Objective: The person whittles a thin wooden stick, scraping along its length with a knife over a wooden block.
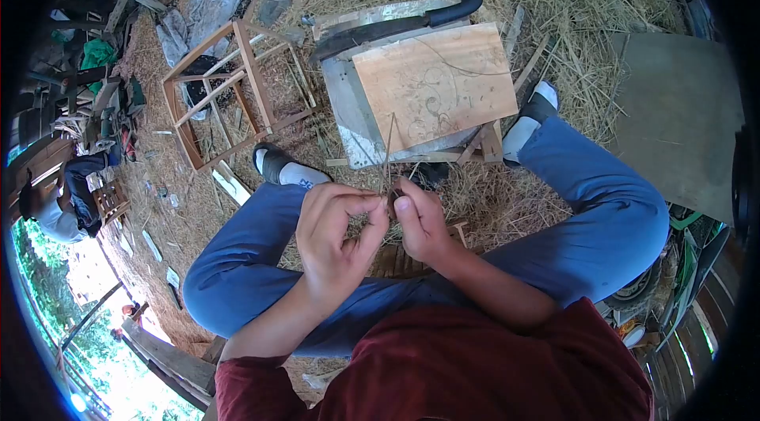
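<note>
My left hand (340, 235) pinches a thin strip (388, 153) between thumb and index finger, its other fingers curled. The strip rises from my fingertips toward the board. Close beside it, my right hand (421, 223) is closed on a small dark object (394, 198), too small to identify. Both hands meet above my lap. Beyond them a light wooden board (467, 92) with curly drawn lines lies on a grey, worn support (352, 124). A machete with a black handle (455, 11) lies behind the board on the same support.
A wooden frame (253, 77) stands on the straw-covered ground at the left of the support. A grey sheet (673, 116) lies at the right. Another person (59, 207) sits at the far left. Scrap wood and a green bag (97, 54) are at the upper left.
</note>
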